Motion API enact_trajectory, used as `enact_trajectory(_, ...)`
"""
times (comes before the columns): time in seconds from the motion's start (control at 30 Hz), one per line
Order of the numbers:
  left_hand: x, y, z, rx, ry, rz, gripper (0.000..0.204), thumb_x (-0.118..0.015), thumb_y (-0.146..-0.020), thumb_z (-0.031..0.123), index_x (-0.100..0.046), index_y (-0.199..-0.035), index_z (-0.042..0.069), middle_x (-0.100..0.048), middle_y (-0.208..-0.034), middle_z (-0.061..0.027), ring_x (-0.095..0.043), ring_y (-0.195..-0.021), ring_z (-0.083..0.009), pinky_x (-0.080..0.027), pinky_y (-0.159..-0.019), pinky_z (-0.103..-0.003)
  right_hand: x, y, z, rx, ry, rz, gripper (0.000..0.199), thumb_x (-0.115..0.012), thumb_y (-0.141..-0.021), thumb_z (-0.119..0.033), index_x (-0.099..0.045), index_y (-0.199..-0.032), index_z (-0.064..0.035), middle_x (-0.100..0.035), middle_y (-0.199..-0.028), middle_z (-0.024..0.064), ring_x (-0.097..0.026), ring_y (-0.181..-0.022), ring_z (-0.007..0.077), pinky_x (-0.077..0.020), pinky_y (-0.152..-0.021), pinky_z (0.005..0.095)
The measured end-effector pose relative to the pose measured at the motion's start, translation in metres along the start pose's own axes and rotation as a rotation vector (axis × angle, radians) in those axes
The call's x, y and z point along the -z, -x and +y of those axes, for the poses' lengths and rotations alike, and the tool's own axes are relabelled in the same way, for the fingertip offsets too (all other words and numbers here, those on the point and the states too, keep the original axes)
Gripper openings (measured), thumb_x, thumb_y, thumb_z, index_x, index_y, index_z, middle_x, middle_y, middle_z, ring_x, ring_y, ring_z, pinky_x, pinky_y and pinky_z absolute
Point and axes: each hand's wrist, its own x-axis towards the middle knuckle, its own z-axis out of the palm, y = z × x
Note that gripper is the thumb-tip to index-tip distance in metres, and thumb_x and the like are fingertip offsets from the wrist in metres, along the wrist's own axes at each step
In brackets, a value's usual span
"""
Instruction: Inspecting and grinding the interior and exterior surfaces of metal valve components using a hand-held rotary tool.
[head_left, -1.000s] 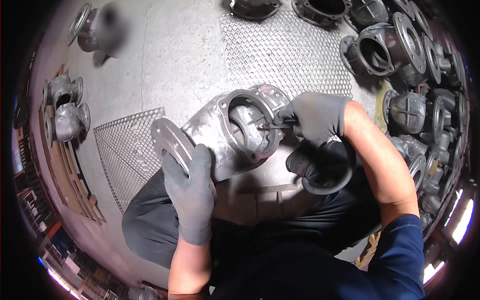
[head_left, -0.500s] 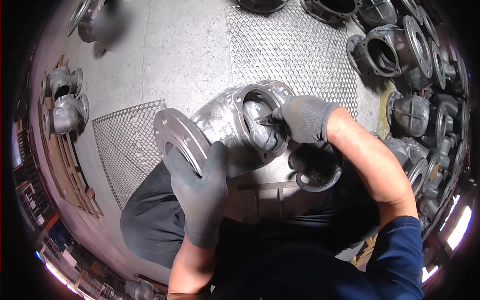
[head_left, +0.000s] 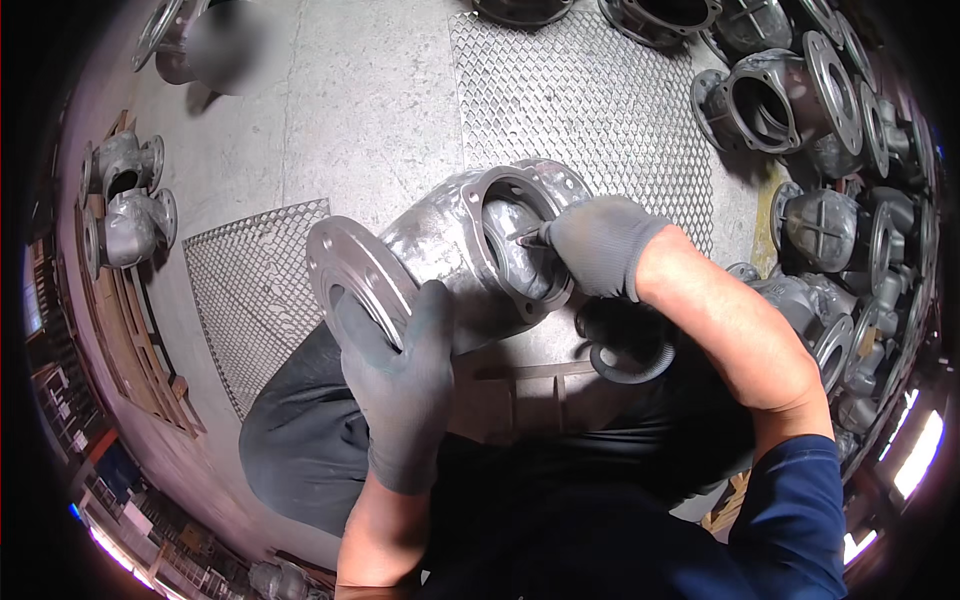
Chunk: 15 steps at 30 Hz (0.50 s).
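Observation:
A grey cast-metal valve body (head_left: 425, 235) lies tilted in front of me, with a round flange at its left end and a wide opening facing up and to the right. My gloved left hand (head_left: 405, 385) is closed around the lower edge of the flange (head_left: 352, 262), thumb on the near side. At the opening, my gloved right hand (head_left: 605, 245) is closed in a pinch on a small, thin pointed tool (head_left: 528, 239). Its tip is at the inner wall; the rest is hidden by the glove. Under my right wrist sits a dark round thing with a ribbed rim (head_left: 640, 365).
Several similar valve bodies (head_left: 770, 105) crowd the right side, some stacked. Two more (head_left: 135, 225) rest on a wooden pallet (head_left: 135, 345) at the left. Metal mesh mats (head_left: 570, 85) lie on the concrete floor (head_left: 370, 90). A blurred round patch covers part of the upper left.
My right hand has shifted slightly at the opening, and more of the tool's tip shows. My left hand and the valve body have hardly moved.

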Motion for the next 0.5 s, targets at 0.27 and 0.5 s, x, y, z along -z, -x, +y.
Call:
enact_trajectory(0.27, 0.007, 0.006, 0.009, 0.169, -0.012, -0.099, 0.026, -0.061, -0.098, 0.009, -0.058, -0.120, -0.005, -0.063, -0.103, -0.0059, -0.059, -0.085, -0.0092, -0.050, -0.064, -0.030, 0.030, 0.021, 0.016, 0.026, -0.150, -0.118, 0.025, -0.067, -0.086, -0.010, -0.081, -0.105, -0.0050, -0.077, -0.102, 0.0241, -0.076, -0.097, 0.0392, -0.0594, -0.087, 0.0468)
enact_trajectory(0.5, 0.006, 0.008, 0.021, 0.370, 0.232, -0.136, 0.029, -0.063, -0.100, 0.014, -0.056, -0.123, -0.003, -0.063, -0.102, -0.0051, -0.059, -0.085, -0.0093, -0.051, -0.072, -0.028, 0.030, 0.034, 0.033, -0.025, -0.287, -0.131, 0.055, -0.067, -0.082, -0.002, -0.074, -0.136, -0.0138, -0.075, -0.083, 0.0219, -0.077, -0.077, 0.0345, -0.0597, -0.070, 0.0420)
